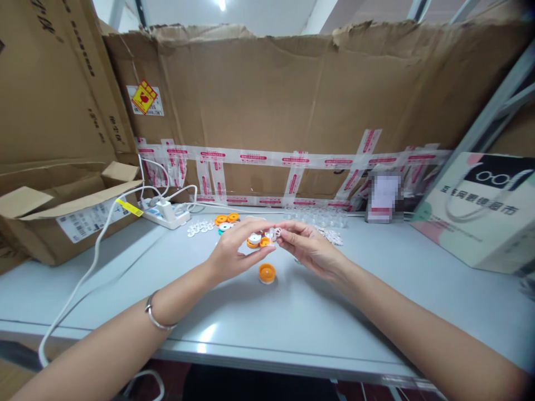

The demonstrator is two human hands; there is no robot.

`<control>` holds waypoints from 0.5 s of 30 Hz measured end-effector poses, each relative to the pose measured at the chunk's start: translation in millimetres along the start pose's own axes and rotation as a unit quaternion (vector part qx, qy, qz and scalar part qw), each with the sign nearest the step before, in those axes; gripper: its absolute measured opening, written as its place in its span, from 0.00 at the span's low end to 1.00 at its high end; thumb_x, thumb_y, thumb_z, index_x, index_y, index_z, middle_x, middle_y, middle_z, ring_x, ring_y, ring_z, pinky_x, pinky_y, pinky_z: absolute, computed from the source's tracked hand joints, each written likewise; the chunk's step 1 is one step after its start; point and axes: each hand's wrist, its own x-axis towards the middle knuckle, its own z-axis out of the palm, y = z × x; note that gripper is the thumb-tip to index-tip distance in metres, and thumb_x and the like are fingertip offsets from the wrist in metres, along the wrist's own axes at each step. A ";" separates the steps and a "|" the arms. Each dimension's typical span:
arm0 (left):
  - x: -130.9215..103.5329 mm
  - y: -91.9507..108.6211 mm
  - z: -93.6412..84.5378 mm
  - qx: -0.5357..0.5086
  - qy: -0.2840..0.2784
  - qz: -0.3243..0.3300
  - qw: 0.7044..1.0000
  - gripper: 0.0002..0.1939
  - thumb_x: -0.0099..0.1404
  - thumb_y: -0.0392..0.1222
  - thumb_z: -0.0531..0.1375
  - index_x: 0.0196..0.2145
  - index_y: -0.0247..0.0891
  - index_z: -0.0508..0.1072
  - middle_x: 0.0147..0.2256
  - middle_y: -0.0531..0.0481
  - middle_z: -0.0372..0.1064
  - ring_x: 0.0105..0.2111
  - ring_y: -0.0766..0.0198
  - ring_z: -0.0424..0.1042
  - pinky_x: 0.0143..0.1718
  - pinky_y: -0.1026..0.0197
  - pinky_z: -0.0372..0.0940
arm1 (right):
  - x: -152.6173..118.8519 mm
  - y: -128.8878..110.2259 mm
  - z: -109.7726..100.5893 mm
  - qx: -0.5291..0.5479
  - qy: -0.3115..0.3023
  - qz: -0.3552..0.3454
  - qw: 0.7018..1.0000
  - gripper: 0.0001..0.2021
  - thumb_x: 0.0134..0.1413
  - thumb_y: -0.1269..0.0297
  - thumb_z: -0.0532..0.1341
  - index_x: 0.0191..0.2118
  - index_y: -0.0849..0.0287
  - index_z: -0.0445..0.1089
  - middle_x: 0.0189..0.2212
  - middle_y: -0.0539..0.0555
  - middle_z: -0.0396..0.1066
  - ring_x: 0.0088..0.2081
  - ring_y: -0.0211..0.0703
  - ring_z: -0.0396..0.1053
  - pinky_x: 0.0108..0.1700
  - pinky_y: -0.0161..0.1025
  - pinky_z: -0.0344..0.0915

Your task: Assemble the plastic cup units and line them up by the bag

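Above the middle of the table, my left hand (236, 248) grips a small clear plastic piece (271, 237) between thumb and fingers. My right hand (310, 246) pinches a small white slotted disc (277, 233) right beside that piece; whether the two touch, I cannot tell. Below my hands an orange round cap (266, 272) with a white lower rim rests on the table. Behind my left hand lie several orange round parts (232, 217), a white-topped one (254, 238) and a teal-edged one (224, 227), partly hidden by the fingers.
Small white pieces (200, 228) lie left, clear cups (321, 216) and more white pieces (333, 236) right. A power strip (169, 216) with a white cable (97, 250), an opened carton (71, 217), a phone (382, 197) and a paper bag (476, 211) surround the table (334, 328). Cardboard (292, 94) walls the back.
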 end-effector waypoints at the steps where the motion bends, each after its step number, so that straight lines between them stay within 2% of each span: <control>1: -0.6 0.0 0.5 0.000 0.000 0.001 1.000 0.19 0.59 0.36 0.60 0.48 0.39 0.65 0.41 0.45 0.71 0.41 0.62 0.70 0.42 0.57 0.66 | -0.3 -0.9 1.3 0.013 0.009 0.009 1.000 0.08 0.40 0.65 0.68 0.32 0.54 0.74 0.28 0.47 0.72 0.29 0.31 0.67 0.39 0.34 0.64; 7: -2.0 1.1 5.0 0.027 0.003 0.049 0.998 0.20 0.59 0.33 0.59 0.50 0.39 0.64 0.43 0.44 0.69 0.44 0.62 0.69 0.46 0.57 0.66 | -0.5 -0.8 8.2 0.085 0.066 0.034 0.994 0.10 0.36 0.68 0.70 0.30 0.58 0.73 0.26 0.47 0.72 0.29 0.30 0.68 0.39 0.30 0.65; 11: -1.6 1.7 7.2 0.056 -0.020 0.086 0.995 0.21 0.60 0.29 0.57 0.51 0.34 0.63 0.45 0.40 0.69 0.46 0.62 0.68 0.47 0.59 0.66 | 0.7 6.6 8.6 0.111 0.079 0.054 0.989 0.09 0.35 0.69 0.70 0.28 0.59 0.73 0.27 0.47 0.72 0.30 0.28 0.68 0.40 0.27 0.66; 15: -2.0 0.9 7.8 0.095 -0.050 0.095 0.990 0.19 0.61 0.29 0.56 0.50 0.33 0.63 0.45 0.40 0.69 0.46 0.61 0.68 0.48 0.58 0.66 | 1.0 10.5 8.9 0.119 0.077 0.067 0.988 0.06 0.39 0.70 0.68 0.29 0.58 0.74 0.28 0.48 0.72 0.31 0.29 0.69 0.39 0.26 0.67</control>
